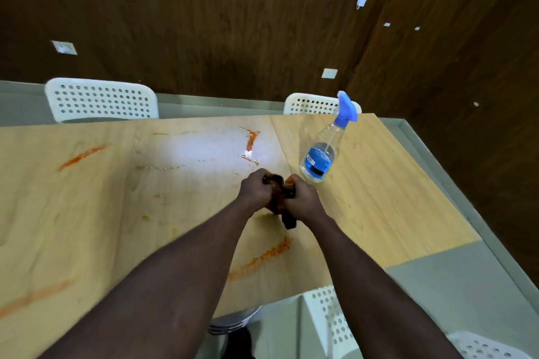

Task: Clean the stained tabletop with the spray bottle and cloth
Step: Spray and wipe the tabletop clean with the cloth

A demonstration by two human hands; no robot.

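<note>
The wooden tabletop (379, 198) is the biggest thing here, and the spray bottle (323, 151) standing on it serves as marker. A wet, sprayed patch (204, 148) glistens left of the bottle, with an orange stain (251, 138) along its bottle-side edge. A longer orange streak (259, 259) lies nearer the person than the bottle, and another streak (83, 156) sits well to the bottle's left. Just on the person's side of the bottle, the left grip (255, 189) and right grip (302, 198) are both clenched on the cloth (278, 192), a brown-orange bundle bunched between them, one dark end hanging below the right fist. This looks like refolding or wringing the cloth. Done well, that should leave a clean, flat face outward. Firm overlapping strokes can then go through the wet patch first, working from each streak's ends inward, so the orange lifts rather than smears.
</note>
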